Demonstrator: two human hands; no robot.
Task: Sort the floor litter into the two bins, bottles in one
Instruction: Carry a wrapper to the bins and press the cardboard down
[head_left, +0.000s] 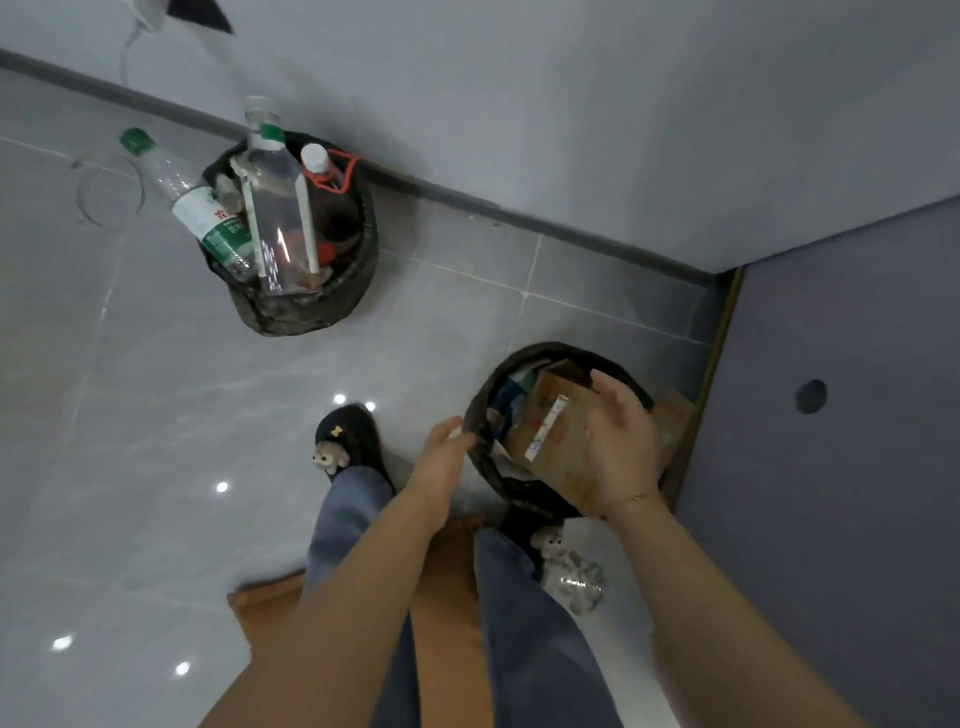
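Two dark round bins stand on the grey tiled floor. The far bin near the wall holds several plastic bottles, some sticking out over its rim. The near bin holds a brown cardboard box and other paper litter. My left hand rests at the near bin's left rim; whether it grips the rim is unclear. My right hand hovers open over the box, fingers spread, holding nothing. A crumpled clear plastic bottle lies on the floor beside my right foot.
A grey wall with a dark skirting runs behind the bins. A dark blue-grey panel or door stands right of the near bin. A brown cardboard piece sits between them. My feet wear black slippers. Open floor lies left.
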